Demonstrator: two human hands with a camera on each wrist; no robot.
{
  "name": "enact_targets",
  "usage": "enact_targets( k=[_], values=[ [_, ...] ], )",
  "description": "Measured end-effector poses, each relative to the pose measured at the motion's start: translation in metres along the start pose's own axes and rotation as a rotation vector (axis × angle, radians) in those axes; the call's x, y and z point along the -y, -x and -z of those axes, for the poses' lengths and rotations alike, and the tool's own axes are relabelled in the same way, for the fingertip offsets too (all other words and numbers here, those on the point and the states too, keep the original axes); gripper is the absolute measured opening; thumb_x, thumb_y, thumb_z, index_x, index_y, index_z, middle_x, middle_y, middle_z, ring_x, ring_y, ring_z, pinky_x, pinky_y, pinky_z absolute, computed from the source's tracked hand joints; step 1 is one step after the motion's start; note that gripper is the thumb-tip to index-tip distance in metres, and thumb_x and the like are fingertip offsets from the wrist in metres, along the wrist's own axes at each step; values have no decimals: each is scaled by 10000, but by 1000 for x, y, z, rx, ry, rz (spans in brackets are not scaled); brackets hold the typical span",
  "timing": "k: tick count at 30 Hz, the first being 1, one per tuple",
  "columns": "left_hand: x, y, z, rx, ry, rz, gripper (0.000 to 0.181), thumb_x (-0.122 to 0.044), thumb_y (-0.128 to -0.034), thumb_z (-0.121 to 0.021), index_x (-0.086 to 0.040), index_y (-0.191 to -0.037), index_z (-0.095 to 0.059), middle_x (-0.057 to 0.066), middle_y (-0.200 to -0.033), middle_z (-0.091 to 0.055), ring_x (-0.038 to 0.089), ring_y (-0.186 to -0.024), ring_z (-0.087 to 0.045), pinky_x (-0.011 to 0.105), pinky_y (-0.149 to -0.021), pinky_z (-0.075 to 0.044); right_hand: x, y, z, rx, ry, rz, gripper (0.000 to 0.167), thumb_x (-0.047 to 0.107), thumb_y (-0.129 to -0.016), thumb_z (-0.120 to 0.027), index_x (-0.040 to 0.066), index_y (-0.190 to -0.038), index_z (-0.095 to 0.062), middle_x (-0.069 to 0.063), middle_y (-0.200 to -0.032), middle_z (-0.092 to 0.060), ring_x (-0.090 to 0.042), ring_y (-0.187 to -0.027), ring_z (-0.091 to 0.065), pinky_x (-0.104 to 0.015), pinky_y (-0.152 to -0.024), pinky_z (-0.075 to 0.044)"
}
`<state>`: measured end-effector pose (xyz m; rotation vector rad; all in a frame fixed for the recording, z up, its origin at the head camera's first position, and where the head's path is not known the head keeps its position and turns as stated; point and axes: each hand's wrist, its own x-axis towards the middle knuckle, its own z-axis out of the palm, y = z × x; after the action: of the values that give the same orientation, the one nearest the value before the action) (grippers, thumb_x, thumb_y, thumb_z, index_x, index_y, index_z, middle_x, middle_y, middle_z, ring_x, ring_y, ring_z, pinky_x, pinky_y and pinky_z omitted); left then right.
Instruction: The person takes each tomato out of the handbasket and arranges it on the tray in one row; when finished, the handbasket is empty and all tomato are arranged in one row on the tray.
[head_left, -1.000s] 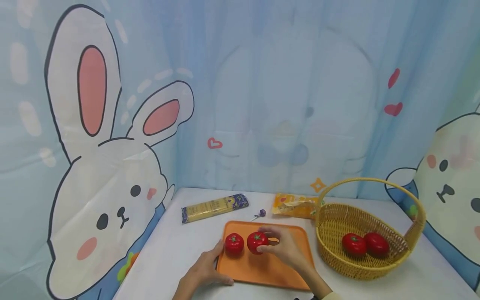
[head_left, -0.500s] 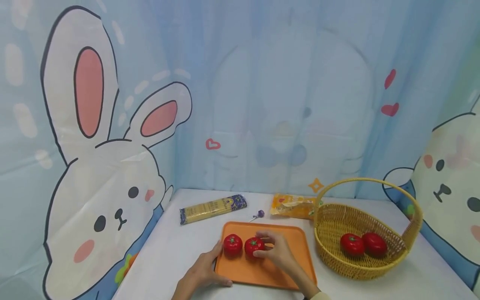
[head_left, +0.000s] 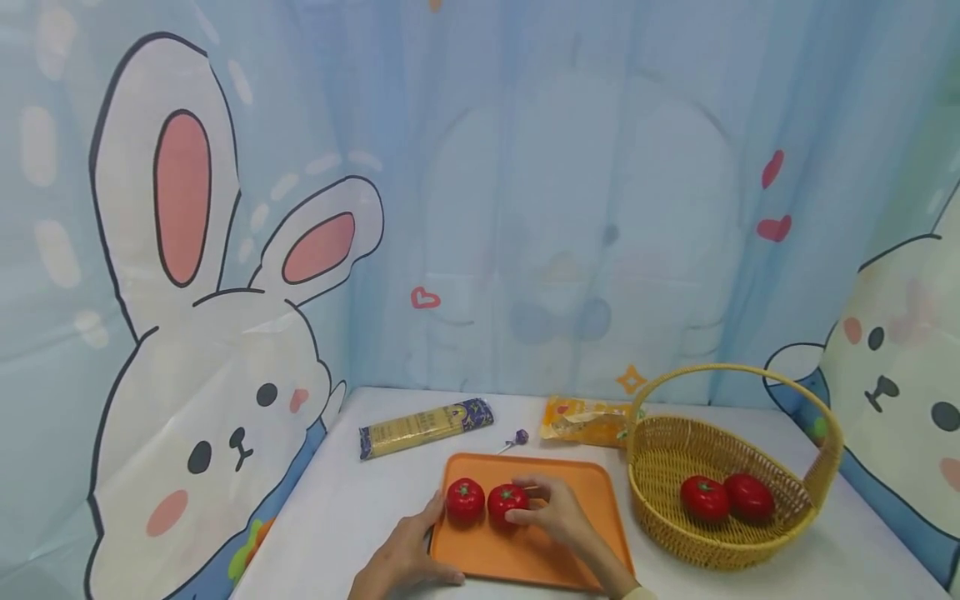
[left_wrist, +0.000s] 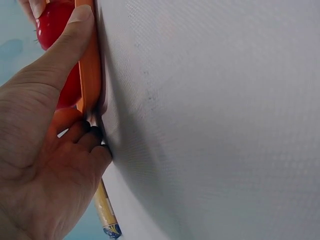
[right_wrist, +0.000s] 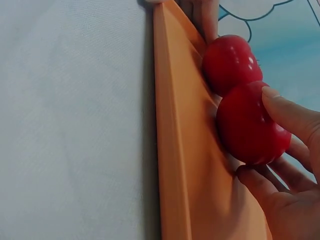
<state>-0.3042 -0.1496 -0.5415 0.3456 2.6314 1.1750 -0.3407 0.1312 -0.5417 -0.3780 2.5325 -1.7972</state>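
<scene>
An orange tray (head_left: 525, 560) holds two red tomatoes side by side. Around its near left corner lies my left hand (head_left: 403, 553), thumb along the front edge and fingers at the left side; the left wrist view shows the thumb pressed to the tray wall (left_wrist: 90, 70) and the other fingers curled. My right hand (head_left: 558, 514) grips the right tomato (head_left: 504, 504) between thumb and fingers. In the right wrist view this tomato (right_wrist: 250, 125) sits against or very near the left tomato (right_wrist: 231, 65), low over the tray.
Right of the tray stands a wicker basket (head_left: 675, 533) with a tall handle and two red tomatoes (head_left: 705, 499) inside. Behind the tray lie a long yellow-and-blue packet (head_left: 420, 429), a purple lollipop (head_left: 521, 437) and an orange bag (head_left: 588, 423). A printed curtain hangs behind.
The right tomato, held in my right hand, has shifted left and down, nearer the left tomato. My left hand stays at the tray corner. The head view has tilted slightly.
</scene>
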Motion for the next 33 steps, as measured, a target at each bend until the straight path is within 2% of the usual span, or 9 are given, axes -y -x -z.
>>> enact_targets(
  k=[6, 16, 20, 23, 28, 31, 33],
  values=[
    [2, -1, -3, 10, 9, 35, 1217, -372, -728, -1024, -55, -1685, -344, 191, -1712, -394, 457, -1569, -367, 697, -1236, -352, -3, 2, 0, 25, -34, -4, 576, 37, -833, -924, -127, -1324, -670, -299, -1274, -722, -397, -1089, -764, -413, -884, -683],
    [1, 2, -4, 12, -5, -2, 1208, -367, -737, -1020, -29, -1678, -343, 206, -1714, -381, 469, -1568, -361, 694, -1239, -347, -3, 6, 0, 29, -30, 29, 596, 27, -846, -913, -135, -1355, -649, -299, -1302, -712, -393, -1097, -756, -444, -920, -671],
    [2, 3, -4, 10, 0, -19, 1225, -347, -736, -1023, 1, -1677, -320, 224, -1721, -355, 470, -1574, -346, 677, -1255, -329, 0, 4, 0, 29, -32, 37, 661, 49, -852, -919, -135, -1405, -609, -321, -1350, -682, -450, -1187, -714, -507, -997, -639],
    [3, 3, -3, 14, 6, -17, 1245, -357, -727, -1026, 0, -1680, -309, 220, -1727, -341, 463, -1581, -338, 667, -1263, -323, 12, 4, 6, 11, -15, 58, 697, 69, -856, -921, -103, -1444, -586, -334, -1414, -639, -504, -1297, -640, -556, -1056, -601],
    [3, 3, -2, 16, 11, -10, 1272, -379, -708, -1031, -18, -1687, -304, 208, -1735, -330, 457, -1587, -328, 664, -1269, -319, 54, 10, 41, 37, 70, 220, 702, 105, -879, -908, -62, -1476, -580, -309, -1461, -621, -529, -1353, -585, -581, -1097, -562],
    [1, 4, -1, 13, 7, -8, 1273, -384, -709, -1030, -26, -1690, -302, 204, -1736, -330, 458, -1588, -326, 663, -1269, -319, 83, 16, 74, 34, 127, 347, 691, 113, -875, -913, -51, -1467, -595, -265, -1419, -668, -473, -1305, -643, -500, -1062, -604],
    [0, 6, -1, 11, 2, -7, 1274, -383, -710, -1030, -27, -1691, -300, 208, -1737, -326, 461, -1588, -323, 663, -1271, -319, 97, 23, 98, 20, 147, 401, 663, 85, -887, -897, -38, -1466, -599, -241, -1395, -688, -391, -1276, -681, -409, -1036, -626]
  ],
)
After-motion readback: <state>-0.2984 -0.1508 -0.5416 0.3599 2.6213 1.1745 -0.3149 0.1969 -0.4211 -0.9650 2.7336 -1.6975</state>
